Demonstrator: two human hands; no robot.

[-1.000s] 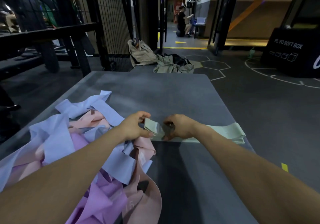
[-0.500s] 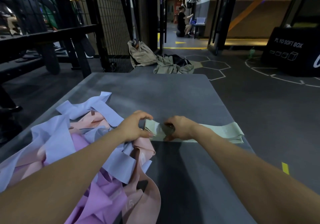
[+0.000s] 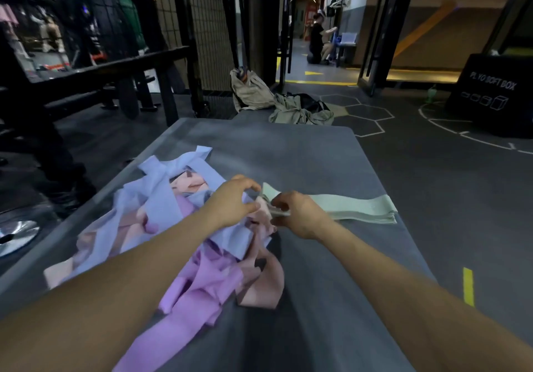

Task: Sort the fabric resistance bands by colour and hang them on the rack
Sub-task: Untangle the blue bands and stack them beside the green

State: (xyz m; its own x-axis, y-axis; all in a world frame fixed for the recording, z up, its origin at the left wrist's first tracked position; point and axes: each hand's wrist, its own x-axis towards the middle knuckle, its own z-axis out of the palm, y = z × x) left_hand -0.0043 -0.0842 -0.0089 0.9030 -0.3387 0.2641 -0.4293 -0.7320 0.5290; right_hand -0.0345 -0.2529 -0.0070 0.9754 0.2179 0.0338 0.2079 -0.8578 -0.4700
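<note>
A flat stack of pale green fabric bands point(image 3: 357, 208) lies on the grey table point(image 3: 288, 152), reaching toward its right edge. My right hand point(image 3: 298, 216) pinches the left end of that stack. My left hand point(image 3: 233, 201) hovers just left of it with curled fingers; I cannot tell whether they touch the green end. Left of both hands lies a tangled heap of bands: light blue point(image 3: 161, 198), pink point(image 3: 259, 282) and lilac point(image 3: 202, 288).
A black metal rack frame point(image 3: 121, 66) stands at the left behind the table. Beige clothes and a bag point(image 3: 277, 100) lie on the floor beyond the far edge. A black soft box point(image 3: 493, 92) sits at the right. A person crouches far back in the corridor.
My view shifted slightly. Both hands stay at the left end of the green stack; the left hand has lifted a little and its fingers have spread from the end.
</note>
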